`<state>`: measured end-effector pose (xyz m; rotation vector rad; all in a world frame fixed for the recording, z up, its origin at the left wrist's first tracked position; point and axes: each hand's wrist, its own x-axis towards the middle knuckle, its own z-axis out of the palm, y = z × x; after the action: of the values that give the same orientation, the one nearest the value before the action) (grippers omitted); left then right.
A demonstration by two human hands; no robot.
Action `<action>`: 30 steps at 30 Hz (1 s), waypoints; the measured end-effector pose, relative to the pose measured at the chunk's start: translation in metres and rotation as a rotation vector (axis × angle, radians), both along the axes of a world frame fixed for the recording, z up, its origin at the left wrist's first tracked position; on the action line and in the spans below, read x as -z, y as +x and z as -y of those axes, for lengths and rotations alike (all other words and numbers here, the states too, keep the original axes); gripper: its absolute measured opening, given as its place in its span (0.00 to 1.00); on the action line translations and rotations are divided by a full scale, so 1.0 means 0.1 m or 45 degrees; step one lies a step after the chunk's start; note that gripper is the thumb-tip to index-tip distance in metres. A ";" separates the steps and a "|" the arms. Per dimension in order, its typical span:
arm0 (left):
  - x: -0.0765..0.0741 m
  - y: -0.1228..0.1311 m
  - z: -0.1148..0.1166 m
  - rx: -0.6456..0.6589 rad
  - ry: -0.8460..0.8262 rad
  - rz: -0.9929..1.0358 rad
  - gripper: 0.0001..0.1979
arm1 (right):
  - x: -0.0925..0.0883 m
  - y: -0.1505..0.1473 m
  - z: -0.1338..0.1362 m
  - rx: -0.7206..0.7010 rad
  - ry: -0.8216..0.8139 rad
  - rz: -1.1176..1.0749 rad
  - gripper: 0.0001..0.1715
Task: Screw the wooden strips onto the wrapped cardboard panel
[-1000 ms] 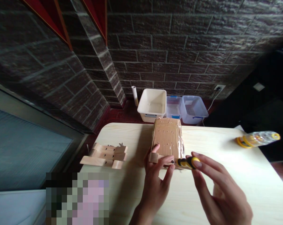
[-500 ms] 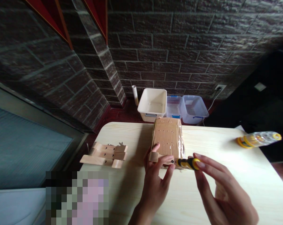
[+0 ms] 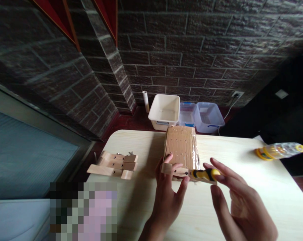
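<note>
A cardboard block (image 3: 178,144) wrapped in clear tape, its top dotted with small holes, lies on the table. Against its near end, a wooden hook piece (image 3: 166,168) is steadied by the fingers of my left hand (image 3: 166,194). A yellow-and-black screwdriver (image 3: 204,174) lies almost level, its tip at a dark screw in the wood. My right hand (image 3: 242,201) has its fingertips at the rear of the screwdriver's handle, the thumb a little below it. Left of the block, several similar wooden hook pieces (image 3: 117,163) lie together.
Small metal screws (image 3: 130,153) lie behind the wooden pieces. A clear case with a yellow base (image 3: 279,151) lies at the table's right. Beyond the far edge stand a cream bin (image 3: 164,117), two clear plastic boxes (image 3: 209,117) and a white tube (image 3: 145,102), near the brick wall.
My right fingers have loosened and spread slightly on the screwdriver's handle, the thumb dropping away from it. My left fingers have shifted a little, baring more of the wooden piece. The view has moved slightly.
</note>
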<state>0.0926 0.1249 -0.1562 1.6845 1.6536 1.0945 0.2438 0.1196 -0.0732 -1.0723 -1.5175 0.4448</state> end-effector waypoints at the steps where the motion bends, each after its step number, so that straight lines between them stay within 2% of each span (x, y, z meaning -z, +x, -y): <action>1: 0.01 0.00 0.00 -0.004 0.014 0.001 0.21 | 0.00 -0.02 0.01 0.003 -0.006 -0.009 0.18; 4: 0.01 -0.02 0.01 0.007 0.024 0.004 0.27 | -0.01 -0.05 0.01 0.015 0.002 -0.020 0.18; 10: -0.02 -0.03 0.01 0.021 -0.006 0.029 0.28 | -0.01 -0.03 -0.05 0.001 0.053 -0.001 0.20; 15: -0.01 -0.02 0.02 0.025 -0.054 0.066 0.34 | 0.00 -0.04 -0.03 -0.010 0.042 -0.019 0.20; 30: 0.05 0.01 -0.01 0.009 -0.010 0.095 0.24 | -0.02 -0.02 -0.02 -0.004 0.024 0.009 0.19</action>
<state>0.0938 0.1255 -0.1608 1.6238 1.6026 1.1321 0.2420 0.1212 -0.0710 -1.0578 -1.5270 0.4282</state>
